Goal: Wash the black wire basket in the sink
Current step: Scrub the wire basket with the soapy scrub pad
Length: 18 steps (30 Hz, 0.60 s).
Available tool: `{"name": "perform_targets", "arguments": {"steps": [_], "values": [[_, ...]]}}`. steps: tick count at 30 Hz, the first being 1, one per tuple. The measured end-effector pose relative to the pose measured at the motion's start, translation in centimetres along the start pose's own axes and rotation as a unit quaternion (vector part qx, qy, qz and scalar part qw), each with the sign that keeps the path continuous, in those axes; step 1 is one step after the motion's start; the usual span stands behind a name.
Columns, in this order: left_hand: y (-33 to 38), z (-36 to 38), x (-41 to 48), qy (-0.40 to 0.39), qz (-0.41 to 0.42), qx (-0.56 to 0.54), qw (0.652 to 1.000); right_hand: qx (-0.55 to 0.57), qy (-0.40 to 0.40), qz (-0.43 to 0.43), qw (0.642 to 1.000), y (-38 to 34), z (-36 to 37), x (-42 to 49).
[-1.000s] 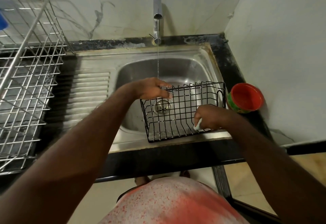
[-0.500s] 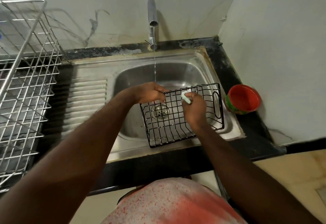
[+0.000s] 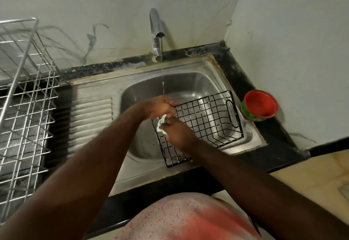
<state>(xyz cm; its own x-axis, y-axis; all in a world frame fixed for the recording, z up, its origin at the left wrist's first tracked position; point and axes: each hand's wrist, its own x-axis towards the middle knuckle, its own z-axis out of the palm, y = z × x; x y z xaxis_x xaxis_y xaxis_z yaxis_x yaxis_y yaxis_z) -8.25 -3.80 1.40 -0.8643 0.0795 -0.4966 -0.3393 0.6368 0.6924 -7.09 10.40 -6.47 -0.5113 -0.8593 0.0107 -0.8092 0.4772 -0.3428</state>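
You're standing at a black counter (image 3: 279,145) tucked into a corner of pale, marbled walls (image 3: 94,3), looking straight down. Set into that counter is a steel sink (image 3: 188,81), its ribbed draining board (image 3: 90,119) running off to your left. Further left stands a big silver wire rack (image 3: 26,96), filling that whole edge of your view. Behind the bowl rises the tap (image 3: 155,26), and a thin stream of water (image 3: 162,69) is running from it, landing just by your left hand. On the counter to the right of the sink, close to the wall, sits a red bowl (image 3: 259,105) with a green patterned outside, well apart from your hands.

The black wire basket (image 3: 207,119) is in the sink bowl, tilted, its near corner propped on the front rim and its handled end toward the red bowl. Your forearms cross over its left part and hide some of it.

Your left hand (image 3: 160,107) has its fingers curled over the basket's far left rim, gripping it. Your right hand (image 3: 179,132) is closed around a small pale cloth (image 3: 161,124), which it presses against the wires at the basket's left side, right below your left hand, the two nearly touching.
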Motion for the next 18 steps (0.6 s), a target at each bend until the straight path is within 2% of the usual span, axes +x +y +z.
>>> {"name": "perform_targets", "arguments": {"steps": [2,5,9,15,18], "values": [[-0.1,-0.2,-0.1,-0.011,0.010,-0.010,1.000,-0.036,0.008,0.028,0.999,1.5,-0.3,0.0],[-0.7,-0.5,-0.1,-0.004,0.017,0.006,1.000,-0.018,0.057,0.142,0.988,4.4,-1.5,-0.7],[-1.3,-1.0,0.0,-0.009,0.015,0.025,1.000,-0.016,0.187,0.327,0.926,7.9,-3.5,-2.2],[-2.0,-1.1,0.2,-0.014,0.027,0.005,1.000,0.069,0.277,0.395,0.873,6.9,-3.7,-1.0],[-2.5,-1.4,0.2,-0.013,0.024,0.002,1.000,0.120,0.277,0.342,0.890,4.6,-2.7,-0.1]]}}
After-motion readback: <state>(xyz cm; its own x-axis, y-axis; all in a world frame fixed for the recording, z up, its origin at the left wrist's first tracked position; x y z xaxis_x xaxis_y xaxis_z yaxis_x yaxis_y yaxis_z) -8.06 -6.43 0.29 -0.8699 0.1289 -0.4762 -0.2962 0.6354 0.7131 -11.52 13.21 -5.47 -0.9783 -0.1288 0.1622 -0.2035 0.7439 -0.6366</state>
